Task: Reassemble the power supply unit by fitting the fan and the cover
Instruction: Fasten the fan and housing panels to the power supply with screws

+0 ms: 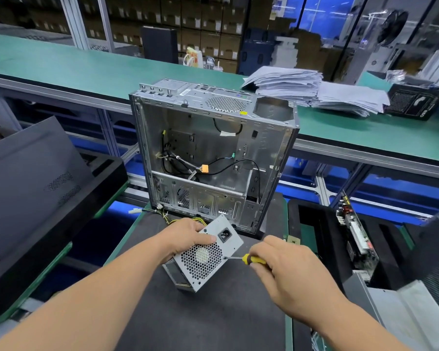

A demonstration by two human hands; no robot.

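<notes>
The grey metal power supply unit (208, 254) stands tilted on the dark mat, its honeycomb fan grille and black mains socket facing me. My left hand (185, 236) grips its upper left corner, thumb lying on the grille face. My right hand (281, 272) holds a screwdriver (249, 259) with a yellow and black handle. The thin shaft's tip touches the grille's right edge. Yellow and black wires (178, 220) trail from behind the unit toward the case.
An open, empty computer case (213, 153) stands upright just behind the unit. A black side panel (31, 173) lies to the left. A circuit board (352, 231) sits in a black foam tray on the right. Paper stacks (314, 92) rest on the green bench behind.
</notes>
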